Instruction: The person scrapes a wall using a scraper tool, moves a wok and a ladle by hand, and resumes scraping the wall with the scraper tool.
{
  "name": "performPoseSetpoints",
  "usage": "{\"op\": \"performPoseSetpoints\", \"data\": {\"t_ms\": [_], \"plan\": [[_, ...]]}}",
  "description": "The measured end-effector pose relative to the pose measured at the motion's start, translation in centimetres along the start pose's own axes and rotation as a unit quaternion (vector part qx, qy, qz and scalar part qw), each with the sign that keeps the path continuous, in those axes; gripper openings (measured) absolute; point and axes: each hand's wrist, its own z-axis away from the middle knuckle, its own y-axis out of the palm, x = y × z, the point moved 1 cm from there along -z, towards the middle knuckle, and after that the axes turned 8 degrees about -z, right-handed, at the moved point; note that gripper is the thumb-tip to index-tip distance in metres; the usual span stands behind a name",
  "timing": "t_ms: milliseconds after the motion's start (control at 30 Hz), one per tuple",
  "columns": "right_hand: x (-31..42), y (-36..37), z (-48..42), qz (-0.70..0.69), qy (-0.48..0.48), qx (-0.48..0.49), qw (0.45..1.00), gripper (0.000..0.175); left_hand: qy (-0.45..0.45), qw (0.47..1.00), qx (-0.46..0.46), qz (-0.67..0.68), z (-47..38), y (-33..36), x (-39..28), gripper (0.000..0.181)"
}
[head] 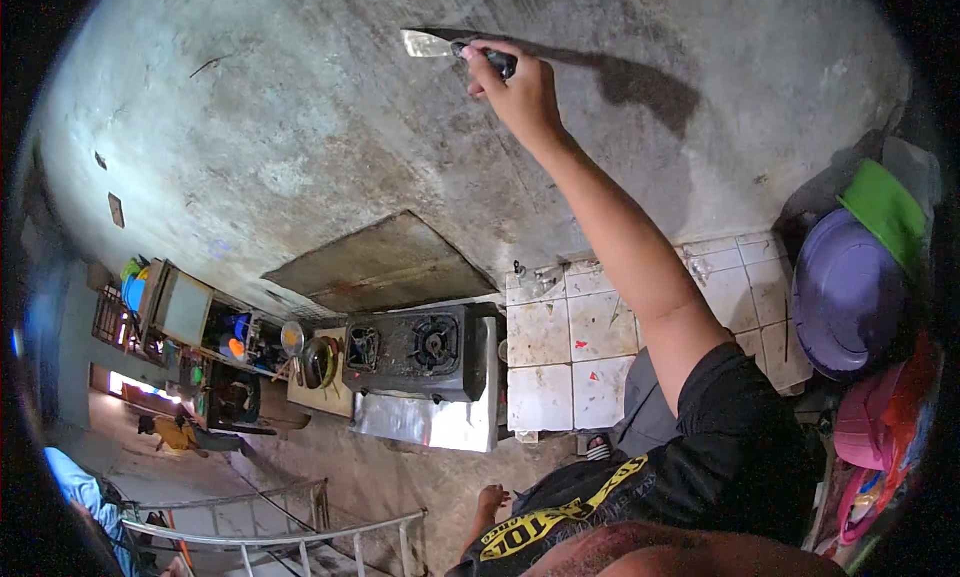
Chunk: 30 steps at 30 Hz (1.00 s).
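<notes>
My right hand (517, 78) is raised high against the grey plastered wall (315, 119), shut on the dark handle of a scraper or putty knife. Its wide metal blade (427, 43) points left and lies at or close to the wall surface; exact contact cannot be told. The arm and tool cast a shadow on the wall to the right. Low in the view, my left hand (493, 496) hangs beside my body over the floor, with its fingers slightly bent and nothing seen in it.
Below the wall stand a black two-burner gas stove (416, 352) and a white tiled counter (540, 337). Purple (847, 295) and green basins (885, 209) are at the right. A metal ladder (285, 536) is at lower left; a person in yellow (174, 433) is farther off.
</notes>
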Motion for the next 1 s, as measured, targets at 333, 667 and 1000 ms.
{"op": "performPoseSetpoints", "data": {"t_ms": [333,667,1000], "plan": [[1.4,-5.1,-2.7,0.002,-0.014,-0.060,0.998,0.034,0.030,0.999,-0.037,0.011,-0.5,0.8,-2.1,0.034],[1.6,-4.2,-2.6,0.029,-0.023,-0.043,0.998,0.032,0.064,0.990,0.028,-0.121,-1.9,0.8,-0.2,0.027],[-1.2,-0.5,-1.0,-0.027,0.002,-0.023,0.999,0.030,0.037,0.999,-0.023,0.000,0.5,3.0,-3.0,0.039]]}}
